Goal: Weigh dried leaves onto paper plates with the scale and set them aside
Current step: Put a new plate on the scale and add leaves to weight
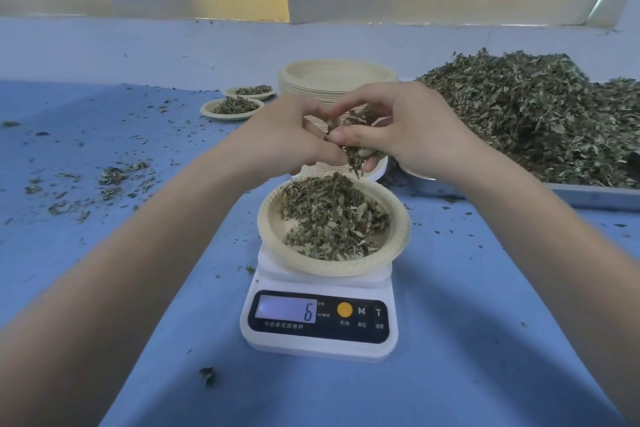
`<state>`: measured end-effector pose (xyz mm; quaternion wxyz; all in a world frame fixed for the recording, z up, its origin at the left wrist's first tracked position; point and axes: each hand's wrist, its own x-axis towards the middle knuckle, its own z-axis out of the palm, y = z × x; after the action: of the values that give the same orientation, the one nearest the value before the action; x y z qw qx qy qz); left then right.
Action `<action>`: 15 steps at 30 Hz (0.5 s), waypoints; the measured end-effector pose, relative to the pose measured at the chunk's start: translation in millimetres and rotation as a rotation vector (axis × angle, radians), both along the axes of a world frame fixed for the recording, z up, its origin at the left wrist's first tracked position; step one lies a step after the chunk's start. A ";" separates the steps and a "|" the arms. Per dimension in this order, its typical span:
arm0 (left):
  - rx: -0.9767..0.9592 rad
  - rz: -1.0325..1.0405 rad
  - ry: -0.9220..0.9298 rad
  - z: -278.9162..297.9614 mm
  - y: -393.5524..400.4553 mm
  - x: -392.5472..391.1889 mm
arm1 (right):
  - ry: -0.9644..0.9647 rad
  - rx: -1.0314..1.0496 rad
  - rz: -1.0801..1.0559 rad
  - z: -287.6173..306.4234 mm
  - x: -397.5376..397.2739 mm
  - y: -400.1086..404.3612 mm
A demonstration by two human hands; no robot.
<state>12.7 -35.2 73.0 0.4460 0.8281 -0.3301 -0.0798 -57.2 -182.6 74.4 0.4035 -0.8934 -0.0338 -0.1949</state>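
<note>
The blue surface point(485, 322) holds everything, and the scale point(318, 319) sits in the middle of it. Behind the scale and to its right is a big pile of dried leaves point(540, 114) on a metal tray point(595, 198), so I think there is a lot left to weigh. Right behind the scale is a tall stack of paper plates point(337, 78), not used yet. Far behind the scale and to its left, two filled plates point(239, 102) are already set aside. On top of the scale sits a paper plate point(334, 225) with leaves in it, and the screen shows 6. Just above that plate, the left hand point(287, 135) and right hand point(405, 132) hold a small clump of leaves point(353, 149) together. This plate looks partly filled and not finished.
</note>
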 end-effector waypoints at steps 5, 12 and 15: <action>-0.012 -0.018 -0.003 2.0 -0.3 -4.2 | -0.039 0.041 -0.036 -0.9 0.1 3.9; -0.040 -0.066 0.000 -0.1 2.0 -5.4 | -0.001 -0.076 -0.012 0.0 -1.7 7.1; -0.064 -0.069 -0.017 0.9 -4.7 -7.1 | -0.024 -0.058 -0.031 2.4 -1.5 0.9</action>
<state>5.6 -39.9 73.9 0.4663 0.8023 -0.3645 -0.0777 -58.7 -181.7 76.8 0.3738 -0.9027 -0.0302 -0.2108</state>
